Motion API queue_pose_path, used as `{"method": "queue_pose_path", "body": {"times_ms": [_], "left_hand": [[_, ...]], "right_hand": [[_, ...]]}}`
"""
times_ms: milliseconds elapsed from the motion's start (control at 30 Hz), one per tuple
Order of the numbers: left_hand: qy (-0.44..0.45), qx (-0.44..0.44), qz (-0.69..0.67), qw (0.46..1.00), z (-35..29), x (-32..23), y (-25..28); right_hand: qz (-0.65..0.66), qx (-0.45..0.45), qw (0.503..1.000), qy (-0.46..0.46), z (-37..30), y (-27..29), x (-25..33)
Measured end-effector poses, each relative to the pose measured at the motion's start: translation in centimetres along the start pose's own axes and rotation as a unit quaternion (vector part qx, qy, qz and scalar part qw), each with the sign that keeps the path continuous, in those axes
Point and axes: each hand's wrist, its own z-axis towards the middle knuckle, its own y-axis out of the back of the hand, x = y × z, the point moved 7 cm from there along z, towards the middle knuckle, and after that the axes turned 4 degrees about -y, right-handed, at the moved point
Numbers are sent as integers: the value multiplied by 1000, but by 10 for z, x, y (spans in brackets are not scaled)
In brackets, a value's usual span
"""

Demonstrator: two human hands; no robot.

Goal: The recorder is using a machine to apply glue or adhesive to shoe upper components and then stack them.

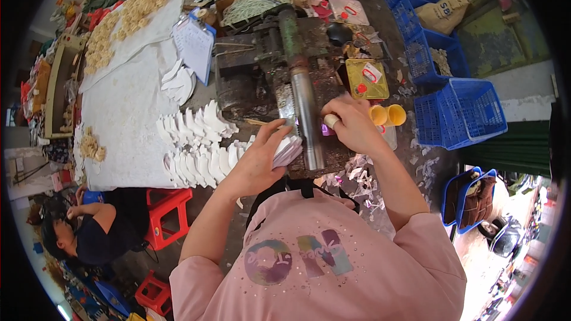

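A machine with a polished metal cylinder (306, 120) reaches toward me between my hands. On its left, my left hand (257, 163) is closed around a stack of pale, layered pieces (288, 152), its fingers stretched toward the cylinder. To the right of the metal, my right hand (355, 123) has curled fingers, one wearing a pale wrap (331, 120). A shiny purple patch (327, 131) shows just under those fingers; what they hold, if anything, is hidden. Rows of white curved pieces (199, 128) stand on the white-covered table beside my left hand.
The white-covered table (128, 104) bears beige bundles (151, 0) and a clipboard (195, 44). Yellow cups (386, 115) and a yellow tin (367, 79) sit right of the machine. Blue crates (461, 113) line the right. A person (95, 229) is near a red stool (168, 217) at left.
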Motion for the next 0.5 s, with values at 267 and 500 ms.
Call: {"method": "queue_pose_path", "body": {"times_ms": [267, 500], "left_hand": [[-33, -110, -94, 989, -20, 29, 13], [83, -80, -315, 942, -53, 67, 36]], "right_hand": [[120, -160, 977, -76, -11, 8, -27], [125, -184, 964, -145, -17, -1, -32]]}}
